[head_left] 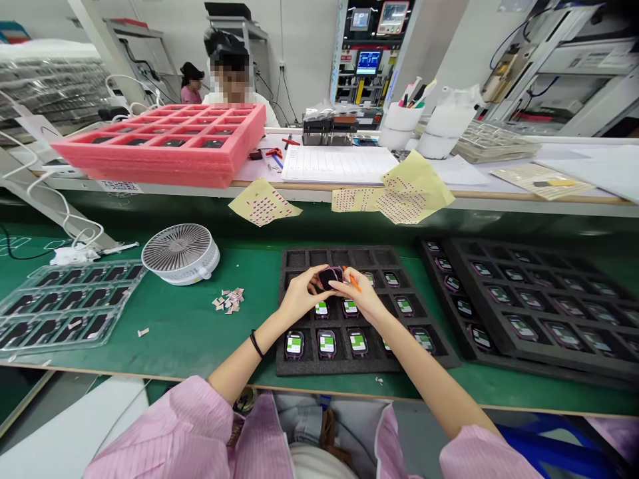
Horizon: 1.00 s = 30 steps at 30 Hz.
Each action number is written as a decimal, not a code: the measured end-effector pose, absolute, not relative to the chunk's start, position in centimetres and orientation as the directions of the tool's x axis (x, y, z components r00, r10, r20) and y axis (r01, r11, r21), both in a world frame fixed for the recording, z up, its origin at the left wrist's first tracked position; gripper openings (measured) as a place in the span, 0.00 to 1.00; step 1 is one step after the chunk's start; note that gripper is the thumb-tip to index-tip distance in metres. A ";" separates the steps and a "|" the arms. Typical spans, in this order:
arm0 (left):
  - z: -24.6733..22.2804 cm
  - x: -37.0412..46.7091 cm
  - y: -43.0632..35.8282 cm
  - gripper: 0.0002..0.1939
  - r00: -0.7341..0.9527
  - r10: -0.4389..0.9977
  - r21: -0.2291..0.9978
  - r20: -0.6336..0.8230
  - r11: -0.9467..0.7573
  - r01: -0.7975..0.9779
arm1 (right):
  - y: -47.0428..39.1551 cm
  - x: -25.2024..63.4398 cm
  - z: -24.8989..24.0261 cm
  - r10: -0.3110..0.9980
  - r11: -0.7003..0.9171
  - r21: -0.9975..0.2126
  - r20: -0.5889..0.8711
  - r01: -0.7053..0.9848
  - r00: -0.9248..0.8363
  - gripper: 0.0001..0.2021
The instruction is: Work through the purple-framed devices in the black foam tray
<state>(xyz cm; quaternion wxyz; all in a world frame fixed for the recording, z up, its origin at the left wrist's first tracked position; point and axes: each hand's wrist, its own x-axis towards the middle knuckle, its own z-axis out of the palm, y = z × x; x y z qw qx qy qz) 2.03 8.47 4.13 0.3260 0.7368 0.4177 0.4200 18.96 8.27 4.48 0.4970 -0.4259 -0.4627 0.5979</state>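
I see both hands raised together over the black foam tray (299, 362). The left hand (298, 296) pinches a small dark watch body (330, 275) between fingers and thumb. The right hand (362, 298) touches the same watch body from the other side and also grips an orange tool (353, 283), whose tip pokes out past the fingers. Directly beneath the hands, tray pockets hold more watch bodies with green screens (326, 342). Left of the left hand, on the green mat, lie a pile of peeled tabs (228, 300) and, farther off, a white fan (180, 253). Right of the right hand sits a second black tray (529, 313).
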 end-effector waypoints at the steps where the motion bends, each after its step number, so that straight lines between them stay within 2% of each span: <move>1: 4.3 2.0 8.4 0.27 0.297 0.891 0.843 0.342 -0.431 0.322 | 8.2 19.0 4.6 0.988 -0.085 -0.970 -0.053 -0.226 -0.145 0.28; 11: 4.6 2.1 8.3 0.27 0.287 0.910 0.892 0.298 -0.373 0.254 | 8.2 18.9 4.9 0.991 -0.073 -0.949 -0.034 -0.306 -0.132 0.26; 18: 4.6 1.9 8.5 0.28 0.257 0.934 0.936 0.248 -0.299 0.187 | 8.2 18.9 4.8 0.996 0.007 -0.961 0.031 -0.277 -0.081 0.26; 26: 4.3 1.8 9.1 0.32 0.288 0.946 0.988 0.147 -0.153 -0.002 | 8.5 19.0 4.4 0.997 0.036 -0.973 0.049 -0.227 -0.052 0.27; 30: 4.2 1.9 9.3 0.30 0.283 0.951 0.992 0.127 -0.117 -0.050 | 8.4 19.1 4.5 0.996 0.052 -0.976 0.066 -0.212 -0.062 0.27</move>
